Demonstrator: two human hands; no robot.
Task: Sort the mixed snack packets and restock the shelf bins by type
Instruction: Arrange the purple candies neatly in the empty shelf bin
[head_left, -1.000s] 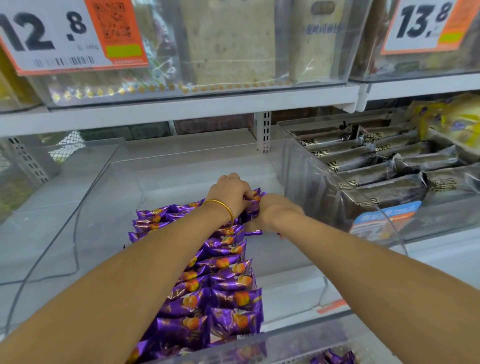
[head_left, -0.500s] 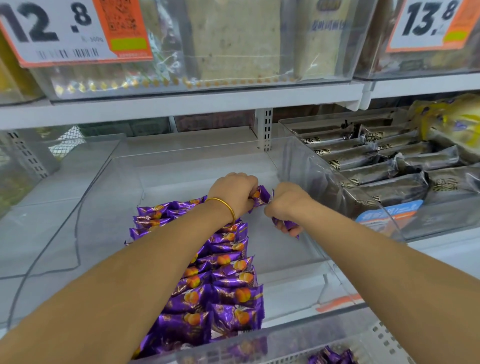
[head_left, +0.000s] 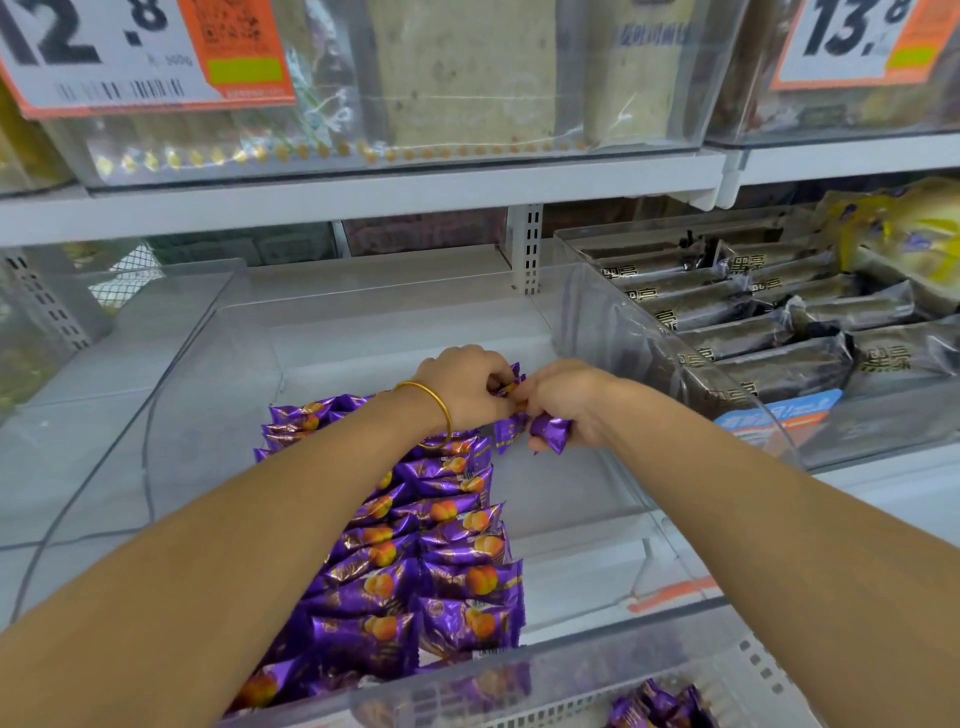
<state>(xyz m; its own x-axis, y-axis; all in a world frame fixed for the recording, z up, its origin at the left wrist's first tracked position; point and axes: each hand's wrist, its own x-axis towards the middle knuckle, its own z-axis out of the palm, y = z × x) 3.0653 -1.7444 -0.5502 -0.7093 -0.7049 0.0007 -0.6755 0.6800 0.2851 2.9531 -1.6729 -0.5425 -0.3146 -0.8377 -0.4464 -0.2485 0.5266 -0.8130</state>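
Purple snack packets (head_left: 447, 551) printed with an orange fruit lie in overlapping rows inside a clear plastic shelf bin (head_left: 597, 660). My left hand (head_left: 467, 387), with a gold bangle on the wrist, is closed on purple packets at the far end of the rows. My right hand (head_left: 566, 402) sits just to its right, touching it, and grips a purple packet (head_left: 550, 434) that sticks out below the fingers. Both forearms reach in over the bin's front wall.
A second clear bin (head_left: 587, 312) to the right holds dark wrapped bars (head_left: 769, 358) and yellow packets (head_left: 914, 234). The upper shelf carries price tags 12.8 (head_left: 119, 52) and 13.8 (head_left: 862, 41). More purple packets (head_left: 660, 706) lie in a basket below.
Both hands have lifted slightly from the row's far end. The right hand now holds a separate purple packet pulled out to the right.
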